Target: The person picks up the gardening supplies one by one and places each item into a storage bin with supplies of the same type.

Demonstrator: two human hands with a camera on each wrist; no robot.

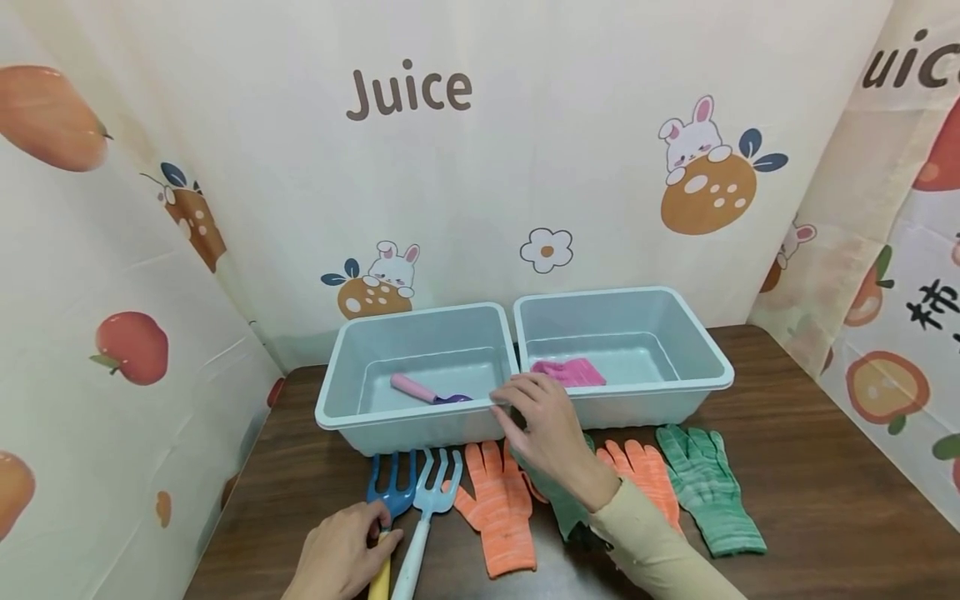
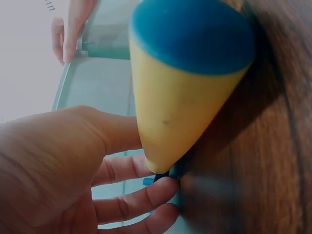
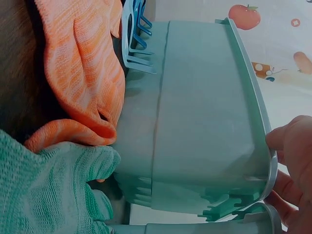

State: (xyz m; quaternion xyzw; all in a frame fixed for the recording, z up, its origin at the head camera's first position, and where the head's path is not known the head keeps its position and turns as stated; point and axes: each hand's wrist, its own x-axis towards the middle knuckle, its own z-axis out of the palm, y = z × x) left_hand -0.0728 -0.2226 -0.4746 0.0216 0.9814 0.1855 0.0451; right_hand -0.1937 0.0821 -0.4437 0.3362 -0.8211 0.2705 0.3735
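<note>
My left hand (image 1: 372, 533) grips the yellow handle (image 2: 180, 112) of a dark blue garden fork (image 1: 393, 492) lying on the wooden table, with fingers (image 2: 141, 200) curled under it. My right hand (image 1: 517, 400) hovers at the front rim where two pale blue bins meet, its relaxed fingers (image 3: 292, 141) touching the left bin's (image 1: 330, 400) corner. That bin holds a pink-handled trowel (image 1: 423, 390). The right bin (image 1: 712, 354) holds a pink glove (image 1: 570, 372).
In front of the bins lie a light blue fork (image 1: 435, 492), an orange glove (image 1: 498, 508), a green glove (image 1: 562, 500) partly under my right forearm, another orange glove (image 1: 645, 471) and another green glove (image 1: 708, 492). Printed curtains close off the back and sides.
</note>
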